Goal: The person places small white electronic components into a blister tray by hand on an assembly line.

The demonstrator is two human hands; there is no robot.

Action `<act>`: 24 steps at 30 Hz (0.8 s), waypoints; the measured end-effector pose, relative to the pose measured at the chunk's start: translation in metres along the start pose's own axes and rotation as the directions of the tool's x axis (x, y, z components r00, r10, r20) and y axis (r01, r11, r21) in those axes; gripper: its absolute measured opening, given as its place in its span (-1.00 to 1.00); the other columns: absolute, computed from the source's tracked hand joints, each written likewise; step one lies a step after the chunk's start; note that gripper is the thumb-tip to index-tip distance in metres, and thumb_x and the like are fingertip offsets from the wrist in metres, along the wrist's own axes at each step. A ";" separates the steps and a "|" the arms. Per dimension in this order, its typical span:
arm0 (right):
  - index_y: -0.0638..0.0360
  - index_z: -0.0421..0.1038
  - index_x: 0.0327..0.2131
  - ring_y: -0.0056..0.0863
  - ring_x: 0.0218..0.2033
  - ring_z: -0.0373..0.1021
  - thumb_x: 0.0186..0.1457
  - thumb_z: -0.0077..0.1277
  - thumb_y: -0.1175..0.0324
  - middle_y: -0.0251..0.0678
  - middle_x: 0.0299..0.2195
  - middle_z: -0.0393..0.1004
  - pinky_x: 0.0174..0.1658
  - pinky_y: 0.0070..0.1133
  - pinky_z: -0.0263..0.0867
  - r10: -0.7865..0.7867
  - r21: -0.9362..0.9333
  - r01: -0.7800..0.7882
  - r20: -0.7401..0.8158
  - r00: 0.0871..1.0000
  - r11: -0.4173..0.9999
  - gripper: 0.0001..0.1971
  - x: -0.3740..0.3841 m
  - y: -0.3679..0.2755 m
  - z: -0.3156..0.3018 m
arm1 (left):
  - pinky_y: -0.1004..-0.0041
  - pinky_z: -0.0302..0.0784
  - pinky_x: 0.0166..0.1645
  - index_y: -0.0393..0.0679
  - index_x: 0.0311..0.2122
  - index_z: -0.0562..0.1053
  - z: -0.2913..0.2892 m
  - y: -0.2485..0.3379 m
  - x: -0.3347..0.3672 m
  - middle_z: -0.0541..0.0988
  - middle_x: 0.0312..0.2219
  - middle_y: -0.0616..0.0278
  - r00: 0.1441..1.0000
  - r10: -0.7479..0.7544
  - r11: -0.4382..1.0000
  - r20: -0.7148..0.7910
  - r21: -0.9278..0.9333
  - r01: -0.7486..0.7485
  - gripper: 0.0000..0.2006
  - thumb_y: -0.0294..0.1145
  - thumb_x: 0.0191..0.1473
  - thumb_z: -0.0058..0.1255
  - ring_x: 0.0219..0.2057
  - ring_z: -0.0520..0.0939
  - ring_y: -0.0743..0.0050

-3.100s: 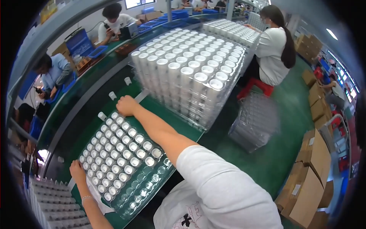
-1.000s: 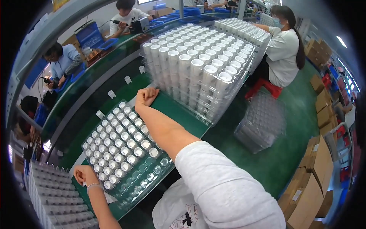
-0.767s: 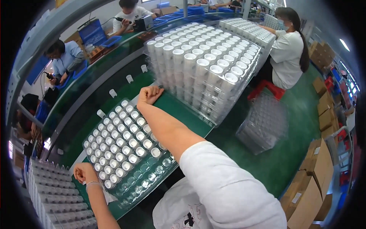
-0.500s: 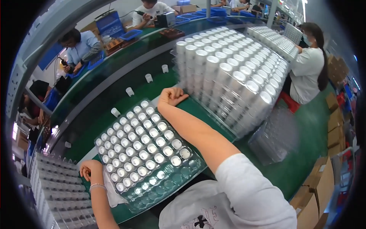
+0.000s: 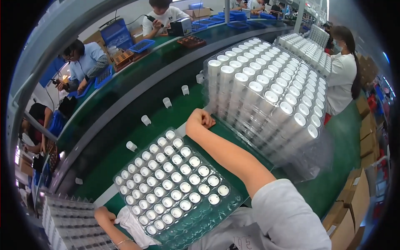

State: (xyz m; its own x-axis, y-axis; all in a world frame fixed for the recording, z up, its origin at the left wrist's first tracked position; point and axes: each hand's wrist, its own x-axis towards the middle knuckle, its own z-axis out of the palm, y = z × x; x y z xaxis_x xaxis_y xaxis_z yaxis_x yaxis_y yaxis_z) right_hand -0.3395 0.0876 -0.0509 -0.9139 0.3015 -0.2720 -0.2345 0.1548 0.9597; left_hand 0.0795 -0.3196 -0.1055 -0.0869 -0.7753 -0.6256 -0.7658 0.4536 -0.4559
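Observation:
A transparent plastic tray [image 5: 188, 223] lies in front of me, with white round cups in most of its pockets; the pockets along its near edge hold none. My left hand [image 5: 104, 216] is at its left, fingers curled, between a white crumpled cloth or bag [image 5: 132, 227] and a stack of trays [image 5: 73, 225]. What those fingers hold, if anything, is hidden. Beyond the tray's far right corner, my right hand [image 5: 201, 119] rests low with fingers bent in and nothing visible in them. It is beside the foot of a tall stack of filled trays [image 5: 258, 108].
Several loose white cups [image 5: 167, 102] stand in a row on the green belt [image 5: 112, 166]. Empty-looking plastic trays [image 5: 306, 164] lean beside the tall stack. Cardboard boxes [image 5: 350, 189] line the right side. A co-worker [image 5: 343, 79] is at the far right; others work across the belt.
The view has shifted, so the tray and stacks appear lower and further right. My left hand appears closer to the white cloth; my right fingers are more bent. The tray's cups look the same.

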 end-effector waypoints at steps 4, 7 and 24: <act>0.31 0.43 -0.57 -0.72 -0.83 0.24 -0.15 0.02 0.54 -0.43 -0.69 0.40 -0.79 -0.80 0.18 -0.212 0.211 0.252 -0.194 0.958 0.945 -0.96 0.030 0.020 0.043 | 0.32 0.41 -0.69 -0.39 -0.80 0.36 -0.046 0.065 -0.153 0.42 -0.79 -0.05 0.965 0.148 0.879 -0.215 -0.418 -0.228 -0.91 -0.61 -0.43 -0.07 -0.75 0.52 0.17; 0.31 0.48 -0.56 -0.63 -0.81 0.27 -0.20 -0.01 0.55 -0.36 -0.63 0.46 -0.81 -0.73 0.19 -0.186 0.480 0.353 -0.361 0.914 0.803 -0.93 0.032 0.015 0.052 | 0.34 0.32 -0.79 -0.43 -0.91 0.27 -0.045 0.061 -0.171 0.32 -0.91 -0.07 0.951 0.144 0.690 -0.275 -0.661 -0.296 -0.89 -0.65 -0.53 -0.15 -0.88 0.43 0.17; 0.10 0.34 -0.51 -0.20 -0.54 0.36 -0.09 -0.11 0.45 -0.20 -0.64 0.39 -0.51 -0.35 0.21 0.596 0.526 0.816 -0.585 0.551 -0.239 -0.97 -0.009 0.016 0.137 | 0.16 0.37 -0.49 -0.17 -0.63 0.45 -0.020 0.124 -0.169 0.47 -0.68 0.00 0.444 0.004 0.636 -0.896 -0.340 -0.693 -0.71 -0.17 -0.10 -0.14 -0.58 0.50 -0.08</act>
State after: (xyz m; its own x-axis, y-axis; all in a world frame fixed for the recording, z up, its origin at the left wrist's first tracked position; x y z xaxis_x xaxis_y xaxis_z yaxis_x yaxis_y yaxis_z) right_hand -0.2899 0.2163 -0.0427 -0.8369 -0.2918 0.4631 -0.5157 0.7041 -0.4882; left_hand -0.0139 -0.1407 -0.0435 -0.6128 -0.7360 0.2879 -0.6435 0.6761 0.3589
